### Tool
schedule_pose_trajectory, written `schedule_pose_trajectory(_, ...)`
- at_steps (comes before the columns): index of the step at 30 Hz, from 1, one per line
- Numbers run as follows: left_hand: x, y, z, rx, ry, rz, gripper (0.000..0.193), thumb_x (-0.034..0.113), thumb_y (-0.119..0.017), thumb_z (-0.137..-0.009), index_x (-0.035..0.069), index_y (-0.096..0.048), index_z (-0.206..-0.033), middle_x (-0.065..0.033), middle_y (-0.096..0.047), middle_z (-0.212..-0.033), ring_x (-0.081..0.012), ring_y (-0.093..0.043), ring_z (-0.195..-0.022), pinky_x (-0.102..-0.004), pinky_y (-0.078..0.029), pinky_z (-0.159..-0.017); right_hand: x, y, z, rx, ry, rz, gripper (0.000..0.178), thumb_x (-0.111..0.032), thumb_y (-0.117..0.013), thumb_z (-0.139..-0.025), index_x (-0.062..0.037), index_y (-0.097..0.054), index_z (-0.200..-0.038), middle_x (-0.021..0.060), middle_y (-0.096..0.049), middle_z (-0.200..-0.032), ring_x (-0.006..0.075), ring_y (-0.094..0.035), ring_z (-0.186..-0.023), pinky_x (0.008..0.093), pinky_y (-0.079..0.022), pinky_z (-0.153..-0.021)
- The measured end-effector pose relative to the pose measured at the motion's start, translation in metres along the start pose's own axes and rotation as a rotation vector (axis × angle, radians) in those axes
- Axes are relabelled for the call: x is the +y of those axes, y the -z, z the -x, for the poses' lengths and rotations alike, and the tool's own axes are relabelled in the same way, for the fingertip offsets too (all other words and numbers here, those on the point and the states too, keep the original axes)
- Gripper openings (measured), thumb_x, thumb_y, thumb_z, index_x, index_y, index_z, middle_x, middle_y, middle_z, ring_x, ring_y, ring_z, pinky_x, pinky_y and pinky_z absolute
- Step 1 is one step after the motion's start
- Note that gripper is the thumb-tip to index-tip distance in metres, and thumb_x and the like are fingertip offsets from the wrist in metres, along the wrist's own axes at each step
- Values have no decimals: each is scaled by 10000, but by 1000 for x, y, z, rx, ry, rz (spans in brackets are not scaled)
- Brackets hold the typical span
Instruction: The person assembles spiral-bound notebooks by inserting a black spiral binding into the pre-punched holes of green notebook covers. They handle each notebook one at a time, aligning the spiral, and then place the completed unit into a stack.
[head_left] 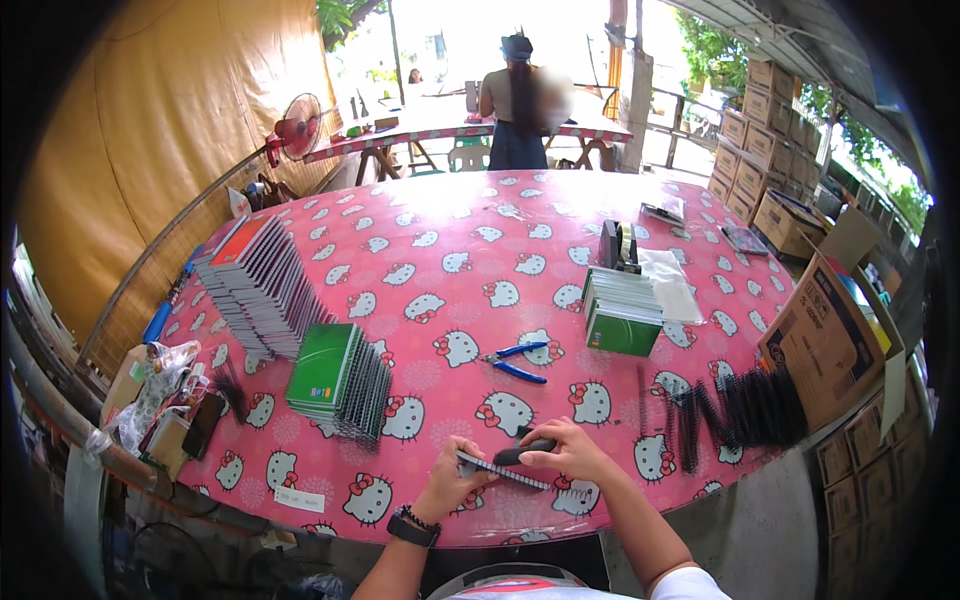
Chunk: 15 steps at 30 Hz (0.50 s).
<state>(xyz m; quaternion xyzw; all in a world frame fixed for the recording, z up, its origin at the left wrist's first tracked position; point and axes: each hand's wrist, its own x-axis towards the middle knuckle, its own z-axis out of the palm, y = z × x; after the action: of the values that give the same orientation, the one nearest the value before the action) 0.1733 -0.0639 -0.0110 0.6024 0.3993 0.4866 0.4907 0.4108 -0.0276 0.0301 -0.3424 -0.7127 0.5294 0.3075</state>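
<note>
Near the front edge of the table, my left hand [455, 480] is closed on a small notebook [505, 474], held with its row of binding holes upward. My right hand [565, 450] grips a dark, black-handled tool [525, 452] against that edge; its exact kind is not clear. A loose wire coil [577, 498] sticks out beyond the notebook's right end, below my right wrist. Farther ahead lie blue-handled pliers [520, 362], jaws to the left. A stack of green spiral notebooks [325, 370] stands left of my hands; more green notebooks [625, 320] stand to the right.
A tall notebook stack [265, 285] stands at left, beside a box of odds and ends [165, 410]. Black binding coils [740, 410] lie at right by an open carton [825, 330]. A tape dispenser [620, 247] sits farther back. Another person [515, 105] stands at a far table.
</note>
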Motion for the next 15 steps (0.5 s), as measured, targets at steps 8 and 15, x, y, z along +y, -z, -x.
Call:
schedule_pose_trajectory(8,-2,3,3,-8,-23,-107,418,28,-751,-769,79,-398,-989,-41,-527,-879,-65,-549,-576,-214,-462,-406,-11,-14,-7,-30,-10,-67,428,-441,-687,-800,-67,-696,-1009,117,-622,-986,207,-548,-899,332,-427,-803)
schedule_pose_trajectory(15,11,1,3,-31,112,-88,381,58,-724,-805,92,-403,-1008,-58,-540,-887,-69,-547,-576,-212,-449,-407,3,-6,-5,285,21,786,580,-516,-738,-715,-116,-647,-1125,149,-616,-1083,333,-457,-1147,410,-424,-926)
